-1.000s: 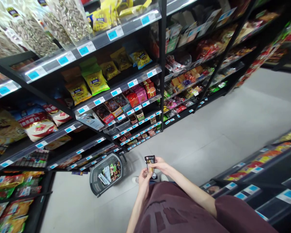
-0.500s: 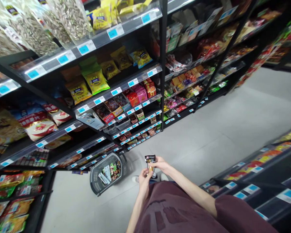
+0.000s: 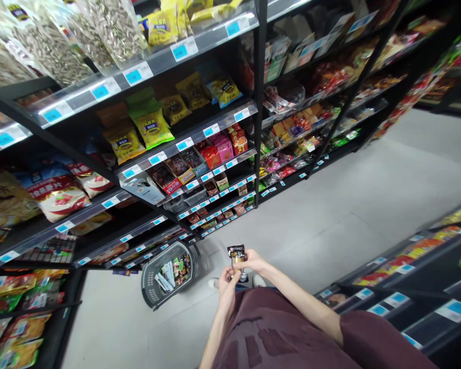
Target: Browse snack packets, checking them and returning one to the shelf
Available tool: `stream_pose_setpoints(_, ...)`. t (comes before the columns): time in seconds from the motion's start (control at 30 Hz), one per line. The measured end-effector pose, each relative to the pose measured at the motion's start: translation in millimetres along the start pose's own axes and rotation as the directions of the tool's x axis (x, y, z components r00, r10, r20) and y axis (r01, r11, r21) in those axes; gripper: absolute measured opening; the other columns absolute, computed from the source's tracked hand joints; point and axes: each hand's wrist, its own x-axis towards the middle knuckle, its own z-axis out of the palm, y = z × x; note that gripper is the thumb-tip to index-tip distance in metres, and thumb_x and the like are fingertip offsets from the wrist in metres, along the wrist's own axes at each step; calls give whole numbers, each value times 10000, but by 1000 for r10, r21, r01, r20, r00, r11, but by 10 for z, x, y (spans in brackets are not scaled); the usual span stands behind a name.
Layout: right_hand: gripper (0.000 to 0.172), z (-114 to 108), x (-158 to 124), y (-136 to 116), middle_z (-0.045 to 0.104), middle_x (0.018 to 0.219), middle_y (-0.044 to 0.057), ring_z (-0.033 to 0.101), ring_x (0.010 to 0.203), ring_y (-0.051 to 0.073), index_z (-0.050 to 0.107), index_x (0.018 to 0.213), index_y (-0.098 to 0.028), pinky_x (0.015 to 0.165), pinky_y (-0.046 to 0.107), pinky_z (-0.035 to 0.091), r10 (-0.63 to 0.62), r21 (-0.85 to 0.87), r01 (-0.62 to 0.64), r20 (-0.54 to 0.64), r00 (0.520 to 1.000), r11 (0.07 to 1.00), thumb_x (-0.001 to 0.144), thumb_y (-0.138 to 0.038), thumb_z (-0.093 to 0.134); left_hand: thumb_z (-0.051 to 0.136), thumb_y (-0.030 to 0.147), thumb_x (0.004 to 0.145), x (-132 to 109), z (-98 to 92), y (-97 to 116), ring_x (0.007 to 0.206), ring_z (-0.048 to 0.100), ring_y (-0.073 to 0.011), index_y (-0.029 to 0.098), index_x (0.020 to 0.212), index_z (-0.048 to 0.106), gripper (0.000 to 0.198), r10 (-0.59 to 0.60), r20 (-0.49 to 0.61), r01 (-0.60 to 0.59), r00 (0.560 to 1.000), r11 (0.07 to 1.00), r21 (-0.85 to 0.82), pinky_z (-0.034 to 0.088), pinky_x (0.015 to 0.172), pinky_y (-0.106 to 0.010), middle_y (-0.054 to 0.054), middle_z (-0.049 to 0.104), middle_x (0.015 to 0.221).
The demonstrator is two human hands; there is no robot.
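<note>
A small black snack packet (image 3: pixel 236 251) with a tan patch is held up in front of my body, low in the view. My right hand (image 3: pixel 253 260) grips its right side with closed fingers. At its lower left edge, my left hand (image 3: pixel 229 279) pinches it near the bottom, the fingertips of both hands close together. To the left on the floor is a grey shopping basket (image 3: pixel 148 284) with several small packets (image 3: pixel 172 271) inside and its handle leaning toward the shelves.
Black shelving (image 3: pixel 259 102) with bagged and boxed snacks rises ahead and to the left. A second shelf row (image 3: pixel 392 287) runs close on my right. Grey tiled floor (image 3: pixel 311 220) lies between them. Hanging packets (image 3: pixel 19 323) are at the lower left.
The packet has shifted slightly left and turned a little between my hands, showing more of its face. My right hand has moved slightly left with it. The basket stays in place.
</note>
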Motion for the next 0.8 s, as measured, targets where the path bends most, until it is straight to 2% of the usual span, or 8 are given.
stream_pose_setpoints(0.2,477,11,-18,-8,674,767,47,600,677,148,671,836,-101,655,253,461,-18,-17,19,20,1000,1000,465,-322,874,824,347,627,16,-33,-53,864,604,-173,159,912,617,399,3,21,-3,1000,1000,-10,445,785,-265,-60,645,919)
stream_pose_setpoints(0.5,454,81,-9,13,693,831,61,622,729,160,693,895,-100,718,273,475,-39,-41,42,85,996,998,555,-365,834,804,322,650,71,-146,-174,719,545,-127,161,760,530,337,41,19,-42,999,997,68,411,677,-226,-6,583,771)
stream_pose_setpoints(0.8,369,76,-9,34,654,696,11,555,622,114,681,801,-95,604,217,405,-68,-60,71,53,996,996,590,-368,814,809,340,622,41,-96,-51,619,465,-97,171,687,461,393,51,7,-51,999,995,82,360,598,-203,42,473,667)
